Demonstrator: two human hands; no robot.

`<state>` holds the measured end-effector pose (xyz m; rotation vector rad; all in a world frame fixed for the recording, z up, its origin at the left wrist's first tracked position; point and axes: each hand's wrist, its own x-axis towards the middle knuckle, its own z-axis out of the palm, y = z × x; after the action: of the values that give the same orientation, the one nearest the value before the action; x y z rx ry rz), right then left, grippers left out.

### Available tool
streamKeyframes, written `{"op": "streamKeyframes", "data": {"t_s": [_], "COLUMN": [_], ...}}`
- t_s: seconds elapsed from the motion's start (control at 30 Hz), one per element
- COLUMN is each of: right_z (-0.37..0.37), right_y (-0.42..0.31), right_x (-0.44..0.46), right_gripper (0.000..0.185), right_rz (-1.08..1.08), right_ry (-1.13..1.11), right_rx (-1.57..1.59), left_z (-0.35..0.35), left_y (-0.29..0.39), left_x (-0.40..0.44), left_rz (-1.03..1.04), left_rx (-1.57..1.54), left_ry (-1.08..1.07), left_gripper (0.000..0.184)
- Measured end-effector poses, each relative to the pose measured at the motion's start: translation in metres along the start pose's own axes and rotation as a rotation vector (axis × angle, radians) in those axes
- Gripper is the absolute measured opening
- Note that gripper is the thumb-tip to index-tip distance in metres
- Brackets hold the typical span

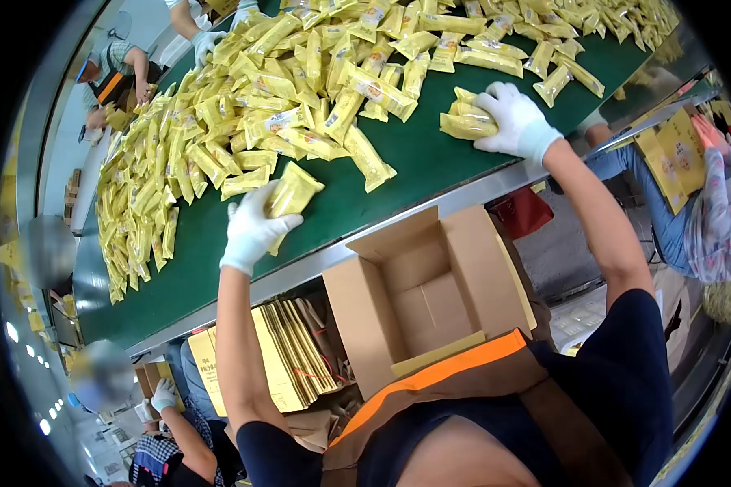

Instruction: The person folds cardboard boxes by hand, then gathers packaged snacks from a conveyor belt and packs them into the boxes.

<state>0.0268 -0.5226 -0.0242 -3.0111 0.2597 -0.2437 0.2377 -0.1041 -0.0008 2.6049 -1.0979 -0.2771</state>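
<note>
My left hand, in a white glove, is closed around a yellow wrapped snack packet above the belt's near side. Farther right, my gloved right hand grips yellow snack packets side by side; how many is partly hidden by the fingers. A large heap of similar packets covers much of the green conveyor belt. Below the belt edge, close to my body, stands an open cardboard box with its flaps folded outward; its bottom is visible.
A metal rail edges the belt. Left of the box stand folded yellow cartons. Co-workers' gloved hands are at the far side and lower left. Another person sits at right beside a yellow carton.
</note>
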Motion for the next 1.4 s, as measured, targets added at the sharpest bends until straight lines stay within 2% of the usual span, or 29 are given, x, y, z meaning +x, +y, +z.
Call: {"op": "streamKeyframes", "data": {"t_s": [0.03, 0.07, 0.1, 0.17, 0.2, 0.3, 0.37, 0.4, 0.43, 0.5, 0.57, 0.63, 0.77, 0.83, 0.93, 1.03, 1.07, 1.17, 1.23, 1.27, 1.3, 1.37, 1.4], "right_z": [-0.001, -0.005, -0.010, -0.013, -0.023, -0.040, -0.043, -0.044, -0.025, 0.004, 0.009, -0.002, -0.020, -0.016, -0.011, -0.006, -0.007, 0.005, 0.005, 0.007, -0.001, 0.000, 0.001], "right_y": [-0.001, -0.001, -0.002, 0.010, 0.007, -0.033, -0.074, -0.089, -0.092, -0.101, -0.119, -0.115, -0.061, -0.050, -0.061, -0.055, -0.058, -0.055, -0.060, -0.059, -0.063, -0.062, -0.060], "right_x": [-0.001, 0.001, 0.004, 0.016, 0.028, 0.052, 0.073, 0.087, 0.110, 0.133, 0.131, 0.115, 0.062, 0.043, 0.037, 0.035, 0.035, 0.028, 0.025, 0.024, 0.029, 0.028, 0.030], "right_gripper": [0.073, 0.078, 0.082, 0.090, 0.101, 0.103, 0.098, 0.097, 0.107, 0.113, 0.108, 0.103, 0.095, 0.094, 0.090, 0.091, 0.091, 0.083, 0.079, 0.078, 0.079, 0.081, 0.081], "right_rz": [0.048, 0.140, 0.234, 0.344, 0.360, 0.180, 0.043, -0.020, -0.010, 0.083, 0.025, -0.043, 0.002, 0.061, 0.067, 0.017, 0.036, -0.081, -0.062, -0.070, -0.025, 0.000, -0.002], "right_ry": [-0.012, -0.036, -0.057, -0.302, -0.512, -0.496, -0.279, -0.336, -0.301, -0.336, -0.296, -0.283, -0.283, -0.414, -0.366, -0.351, -0.354, -0.216, -0.202, -0.189, -0.294, -0.283, -0.289], "right_rx": [0.041, 0.085, 0.132, 0.084, 0.074, 0.438, 0.759, 1.004, 0.935, 0.646, 0.244, 0.228, 0.211, 0.256, 0.145, 0.149, 0.127, 0.091, 0.083, 0.083, 0.078, 0.110, 0.130], "left_z": [0.010, 0.027, 0.022, 0.033, 0.040, 0.050, 0.048, 0.042, 0.037, 0.021, 0.033, 0.031, 0.003, -0.007, -0.012, -0.013, 0.003, -0.003, -0.026, -0.030, -0.037, -0.041, -0.040], "left_y": [-0.007, -0.018, -0.007, 0.007, 0.015, 0.013, 0.004, 0.008, 0.009, 0.025, 0.023, 0.019, -0.026, -0.040, -0.037, -0.019, -0.031, -0.031, -0.033, -0.050, -0.066, -0.086, -0.070], "left_x": [0.007, 0.006, 0.003, -0.012, -0.017, -0.020, -0.013, -0.009, -0.005, -0.004, -0.013, -0.022, -0.001, 0.034, 0.070, 0.050, 0.037, -0.003, -0.022, -0.028, -0.034, -0.043, -0.045], "left_rz": [-0.061, -0.019, -0.065, 0.042, 0.016, -0.047, -0.006, -0.076, -0.061, -0.165, -0.170, -0.162, -0.145, -0.146, -0.331, -0.406, -0.407, -0.500, -0.490, -0.410, -0.380, -0.347, -0.331], "left_rx": [-0.048, -0.106, -0.094, 0.234, 0.269, 0.158, 0.252, 0.280, 0.278, 0.281, 0.265, 0.162, 0.061, 0.026, 0.179, 0.099, 0.019, -0.604, -0.854, -0.903, -0.959, -0.956, -0.827], "left_ry": [-0.131, -0.008, -0.036, 0.132, 0.184, 0.327, 0.244, 0.138, 0.102, -0.079, 0.003, 0.057, 0.248, 0.221, -0.059, -0.069, 0.054, 0.315, 0.372, 0.408, 0.333, 0.128, 0.026], "left_gripper": [0.086, 0.089, 0.088, 0.087, 0.086, 0.089, 0.099, 0.104, 0.101, 0.099, 0.103, 0.106, 0.113, 0.116, 0.118, 0.117, 0.116, 0.099, 0.088, 0.078, 0.080, 0.085, 0.088]}}
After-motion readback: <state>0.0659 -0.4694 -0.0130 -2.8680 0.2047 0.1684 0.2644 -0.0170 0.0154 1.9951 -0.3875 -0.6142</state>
